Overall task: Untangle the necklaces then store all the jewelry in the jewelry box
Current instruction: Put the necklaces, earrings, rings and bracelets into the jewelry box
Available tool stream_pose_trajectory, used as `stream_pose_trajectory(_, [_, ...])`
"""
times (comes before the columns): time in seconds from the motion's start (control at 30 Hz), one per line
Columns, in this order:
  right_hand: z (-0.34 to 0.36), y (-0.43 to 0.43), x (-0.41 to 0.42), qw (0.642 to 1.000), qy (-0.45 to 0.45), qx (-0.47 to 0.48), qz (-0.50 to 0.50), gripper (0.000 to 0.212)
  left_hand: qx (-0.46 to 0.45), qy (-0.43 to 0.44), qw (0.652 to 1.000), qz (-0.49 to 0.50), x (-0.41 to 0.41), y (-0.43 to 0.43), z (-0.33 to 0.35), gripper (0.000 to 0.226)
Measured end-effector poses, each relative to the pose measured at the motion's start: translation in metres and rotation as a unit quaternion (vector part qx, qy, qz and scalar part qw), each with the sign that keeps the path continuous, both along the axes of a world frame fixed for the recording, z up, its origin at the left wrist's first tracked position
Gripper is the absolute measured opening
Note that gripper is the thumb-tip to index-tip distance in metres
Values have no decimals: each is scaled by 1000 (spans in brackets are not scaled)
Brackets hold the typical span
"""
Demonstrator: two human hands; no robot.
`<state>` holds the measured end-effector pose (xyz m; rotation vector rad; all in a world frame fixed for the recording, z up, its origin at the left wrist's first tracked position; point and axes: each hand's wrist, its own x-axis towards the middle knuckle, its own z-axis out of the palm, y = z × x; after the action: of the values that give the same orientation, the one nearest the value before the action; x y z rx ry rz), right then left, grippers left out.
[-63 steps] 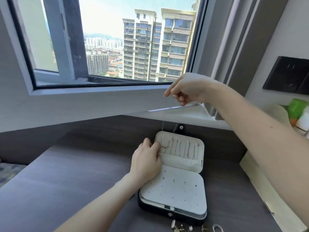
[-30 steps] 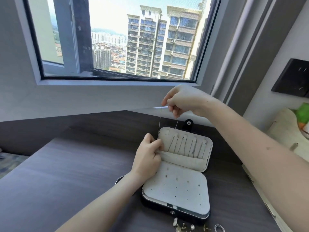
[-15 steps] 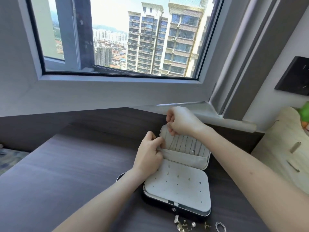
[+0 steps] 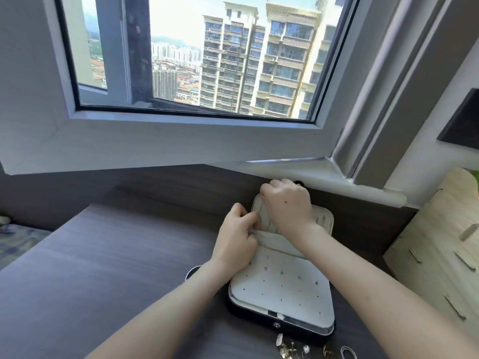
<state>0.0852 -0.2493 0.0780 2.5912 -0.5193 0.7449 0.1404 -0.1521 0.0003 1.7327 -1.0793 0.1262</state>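
Observation:
The black jewelry box (image 4: 298,323) lies open on the dark desk, its white earring pad facing up and its lid (image 4: 325,220) propped at the back with hooks and a pocket. My right hand (image 4: 287,208) is curled over the lid's top left corner, pinching the upper end of a thin necklace (image 4: 269,226). My left hand (image 4: 237,242) pinches the chain's lower part at the pocket's left edge. Most of the chain is hidden by my fingers. Loose earrings (image 4: 287,348) and a ring (image 4: 347,353) lie in front of the box.
A pale wooden box (image 4: 440,255) stands to the right of the jewelry box. The window sill (image 4: 311,172) and a dark back panel rise just behind the lid. A dark round object (image 4: 193,270) peeks out beneath my left wrist.
My right hand has come down from high above the box, lowering the hanging chain to the top of the lid. My left hand stays at the pocket's left edge.

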Motion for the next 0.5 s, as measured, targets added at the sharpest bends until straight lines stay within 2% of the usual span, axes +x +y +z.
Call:
stream_pose_trajectory(0.13, [2,0,0,998,-57,26,-22,44,-2,1,1000,-3,1,0,-1,26])
stream_pose_trajectory(0.2, [5,-4,-1,995,-80,62,-15,37,-1,2,1000,-3,1,0,-1,25])
stream_pose_trajectory(0.27, [11,-5,0,989,-59,132,-44,27,0,1,1000,-3,1,0,-1,24])
stream_pose_trajectory(0.37, [18,-8,0,974,-59,204,-73,24,1,2,1000,-5,1,-1,-1,23])
stream_pose_trajectory(0.5, [22,-8,5,971,-48,219,-84,23,-1,-4,1000,-5,1,1,-1,21])
